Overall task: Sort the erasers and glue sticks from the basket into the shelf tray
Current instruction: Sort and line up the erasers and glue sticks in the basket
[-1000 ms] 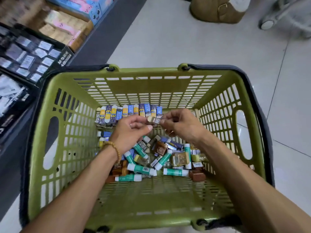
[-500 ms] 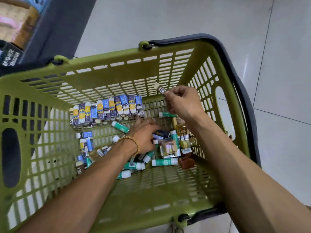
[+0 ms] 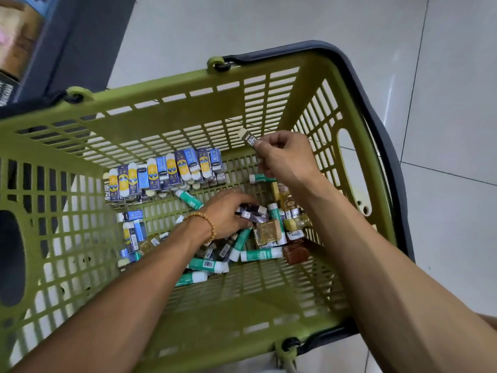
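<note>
Head view: green basket sits on a grey tile floor. Right hand is raised near the basket's far right corner, thumb and finger pinching one small beige eraser, the other fingers curled. Left hand is down on the basket floor, fingers in the loose pile, curled onto dark-wrapped erasers; a firm grip is unclear. Blue-yellow eraser row lines the basket's far wall. Green glue sticks lie mid-basket.
</note>
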{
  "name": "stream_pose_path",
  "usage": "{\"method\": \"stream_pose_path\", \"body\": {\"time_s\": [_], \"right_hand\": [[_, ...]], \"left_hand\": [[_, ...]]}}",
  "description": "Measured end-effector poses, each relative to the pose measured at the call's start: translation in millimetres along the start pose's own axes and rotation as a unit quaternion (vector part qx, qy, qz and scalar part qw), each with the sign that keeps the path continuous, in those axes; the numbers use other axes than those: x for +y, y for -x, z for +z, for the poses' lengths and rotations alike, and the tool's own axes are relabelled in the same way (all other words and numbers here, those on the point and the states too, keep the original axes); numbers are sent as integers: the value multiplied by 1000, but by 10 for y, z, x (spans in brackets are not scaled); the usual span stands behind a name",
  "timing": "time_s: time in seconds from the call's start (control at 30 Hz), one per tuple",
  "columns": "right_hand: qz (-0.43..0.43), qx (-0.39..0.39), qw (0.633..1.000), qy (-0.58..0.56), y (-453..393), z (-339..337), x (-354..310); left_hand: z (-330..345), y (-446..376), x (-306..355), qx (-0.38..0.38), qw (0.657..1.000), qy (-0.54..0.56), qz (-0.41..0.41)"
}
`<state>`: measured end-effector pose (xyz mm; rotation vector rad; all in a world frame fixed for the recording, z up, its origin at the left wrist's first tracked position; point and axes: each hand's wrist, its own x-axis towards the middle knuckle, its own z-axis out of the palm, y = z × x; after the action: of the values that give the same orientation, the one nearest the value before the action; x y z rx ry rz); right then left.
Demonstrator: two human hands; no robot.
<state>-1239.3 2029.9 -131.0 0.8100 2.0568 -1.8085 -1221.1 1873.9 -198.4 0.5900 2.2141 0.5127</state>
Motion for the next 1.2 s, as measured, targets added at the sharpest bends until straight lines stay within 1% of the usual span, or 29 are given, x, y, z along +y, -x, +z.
{"method": "stream_pose_path", "body": {"time_s": [0.1, 0.2, 0.27, 0.33, 0.43, 0.53, 0.67, 0.73, 0.77, 0.9, 1.0, 1.1, 1.2], "right_hand": [[0, 4, 1000, 3, 4, -13, 9], [2, 4, 1000, 6, -8, -25, 3], [8, 0, 1000, 7, -19, -21, 6], [10, -3, 1000, 13, -21, -10, 10], [17, -8, 1000, 13, -12, 6, 28], [23, -16, 999, 24, -4, 18, 47], [29, -28, 998, 48, 14, 50, 79], [29, -39, 997, 58, 30, 87, 97], [31, -46, 997, 54, 39, 114, 105], [52, -57, 997, 19, 27, 326, 95], [74, -20, 997, -22, -19, 542, 68], [102, 22, 993, -55, -69, 677, 101], [107, 25, 993, -45, -83, 750, 163]], "left_hand": [[-105, -2, -22, -35, 999, 20, -1], [-175, 45, -76, -72, 994, 74, -20], [-152, 101, -139, -78, 991, 104, -40], [-132, 154, -195, -68, 980, 171, -73], [-130, 252, -223, -36, 941, 312, -127], [-138, 360, -193, -1, 889, 432, -149], [-245, 562, -139, 89, 844, 507, -151], [-320, 692, -134, 122, 813, 550, -146], [-343, 754, -137, 139, 799, 567, -145], [-330, 969, -184, 201, 761, 599, -145], [-340, 1071, -221, 232, 725, 627, -165], [-375, 1109, -205, 245, 711, 634, -182], [-367, 1119, -217, 272, 704, 630, -184]]}}
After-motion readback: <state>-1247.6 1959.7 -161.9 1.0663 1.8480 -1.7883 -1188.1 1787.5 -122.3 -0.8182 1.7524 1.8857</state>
